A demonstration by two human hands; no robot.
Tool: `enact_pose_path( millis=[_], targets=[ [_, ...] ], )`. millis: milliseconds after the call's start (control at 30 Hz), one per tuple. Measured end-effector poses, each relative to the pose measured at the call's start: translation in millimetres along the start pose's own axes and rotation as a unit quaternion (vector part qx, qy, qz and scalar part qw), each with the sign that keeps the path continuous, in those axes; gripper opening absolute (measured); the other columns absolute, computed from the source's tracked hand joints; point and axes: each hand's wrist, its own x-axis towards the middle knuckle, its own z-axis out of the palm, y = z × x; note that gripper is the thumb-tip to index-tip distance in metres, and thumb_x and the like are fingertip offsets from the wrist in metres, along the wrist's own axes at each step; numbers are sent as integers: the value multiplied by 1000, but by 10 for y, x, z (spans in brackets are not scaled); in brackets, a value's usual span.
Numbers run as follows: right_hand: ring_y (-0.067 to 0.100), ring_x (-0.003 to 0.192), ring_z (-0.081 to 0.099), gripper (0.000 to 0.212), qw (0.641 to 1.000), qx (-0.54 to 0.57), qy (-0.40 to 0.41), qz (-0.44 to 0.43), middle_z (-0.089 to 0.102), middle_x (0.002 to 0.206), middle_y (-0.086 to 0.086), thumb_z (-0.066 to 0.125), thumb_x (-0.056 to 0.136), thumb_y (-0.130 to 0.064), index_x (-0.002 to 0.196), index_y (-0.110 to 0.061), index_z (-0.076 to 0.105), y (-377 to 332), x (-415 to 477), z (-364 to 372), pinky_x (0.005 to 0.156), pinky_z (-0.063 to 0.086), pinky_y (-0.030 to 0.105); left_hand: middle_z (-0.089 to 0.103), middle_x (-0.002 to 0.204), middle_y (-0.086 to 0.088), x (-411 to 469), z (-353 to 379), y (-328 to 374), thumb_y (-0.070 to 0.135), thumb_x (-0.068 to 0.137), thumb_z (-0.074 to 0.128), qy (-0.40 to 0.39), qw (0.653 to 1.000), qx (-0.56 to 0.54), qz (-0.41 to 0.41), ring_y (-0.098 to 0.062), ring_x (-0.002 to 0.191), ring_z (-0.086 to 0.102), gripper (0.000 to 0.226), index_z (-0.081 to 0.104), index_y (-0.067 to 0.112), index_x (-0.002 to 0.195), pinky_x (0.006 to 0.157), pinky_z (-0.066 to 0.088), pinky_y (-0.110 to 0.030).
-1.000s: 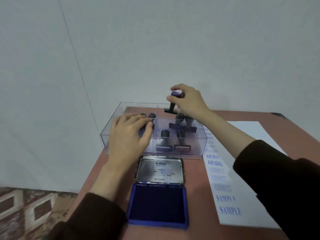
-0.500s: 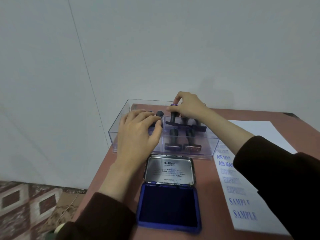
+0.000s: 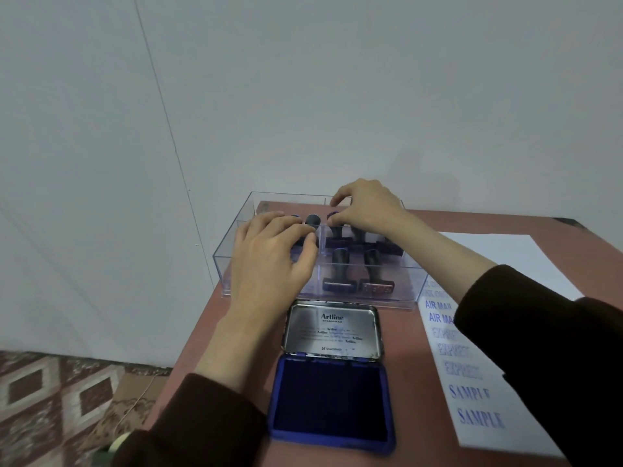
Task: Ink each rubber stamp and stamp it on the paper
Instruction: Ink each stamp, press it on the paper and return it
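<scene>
The right hand (image 3: 367,205) reaches into a clear plastic divided box (image 3: 232,254). Its thumb and fingertips pinch the purple-capped knob of a black-handled rubber stamp (image 3: 334,230). This stamp stands upright in the right compartment, just beside the divider.

A grey wall (image 3: 337,96) rises close behind the grip. To the left of the grip, the box's outer side reaches the left edge of the reddish-brown table (image 3: 209,338), with patterned floor (image 3: 67,392) below. Bare tabletop lies to the right of the grip, beyond the white paper sheet (image 3: 505,257).

The left hand (image 3: 273,261) is just left of the grip, its fingers lightly curved over the stamps in the left compartment. Whether it holds one cannot be told.

Two round knobs (image 3: 313,220) show past the left hand's fingertips. Nearer the person than the grip, two stamps (image 3: 338,274) stand side by side. At least two more stand right of the pinched one, partly hidden by the wrist.

One open blue ink pad tin (image 3: 332,402) lies nearer still, and its silver lid (image 3: 332,328) leans back close to the box. The paper carries one column of blue prints (image 3: 480,416): AIR MAIL twice, SAMPLE twice, and fainter, blurred ones between.
</scene>
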Motion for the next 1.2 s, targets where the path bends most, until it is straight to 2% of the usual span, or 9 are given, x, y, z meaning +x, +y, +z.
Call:
enact_pose_path(
  millis=[100,167,267,367,533,767,867,1067,1200],
  targets=[
    [21,85,55,19,999,-3,49,4,53,77,-6,70,77,-28,94,-20,67,38,8,-66,67,34,26,72,94,5,-1,0,-2,34,84,46,2,1000,-1,2,-22,98,59,31,74,20,84,83,30,-29],
    [23,81,53,18,997,-61,52,16,55,82,0,68,79,-27,93,-15,67,75,17,-126,65,34,26,72,93,5,-2,2,-4,34,84,46,4,1000,-4,2,-22,98,59,30,74,20,83,83,31,-30],
    [25,79,51,26,991,-126,1,40,55,85,4,68,79,-34,91,-12,63,89,6,-195,67,35,29,72,93,5,-6,7,-9,33,84,47,4,1000,-5,2,-22,98,59,30,73,20,83,84,32,-30],
    [26,76,51,26,986,-151,-50,50,52,75,1,68,78,-37,73,-15,54,73,-15,-198,66,33,28,72,93,5,-8,7,-11,34,84,46,1,1000,-4,2,-22,99,59,31,73,20,83,84,31,-30],
    [25,83,54,29,986,-148,-58,53,63,97,4,67,80,-34,99,-13,64,61,-8,-146,70,35,29,72,93,5,-1,-1,-8,34,84,46,4,1000,-5,1,-22,98,59,31,73,20,81,83,31,-30],
    [22,61,60,22,996,10,-52,78,69,76,7,70,71,-17,89,-5,67,75,21,-275,57,45,24,72,93,5,-6,1,-8,34,84,46,1,1000,-6,-1,-22,99,59,32,74,20,81,84,30,-28],
    [20,55,53,15,990,102,-34,86,64,71,10,63,75,-16,83,-3,66,80,21,-336,49,39,22,71,94,5,-6,-2,-11,35,84,45,-1,1000,-8,-1,-22,100,58,32,73,20,83,85,31,-29],
    [13,53,44,14,940,332,34,71,53,68,2,68,80,-25,80,-12,64,-7,-258,-491,49,34,22,71,95,6,-24,-21,-13,37,87,45,4,1000,-24,2,-20,102,56,33,73,18,87,87,34,-30],
    [12,44,41,15,913,406,36,21,56,56,-1,71,81,-29,77,-18,62,-166,-756,-537,41,31,18,71,93,5,-35,-46,7,34,88,46,6,1000,-18,-8,-21,103,56,33,73,17,86,89,31,-31]
  ],
)
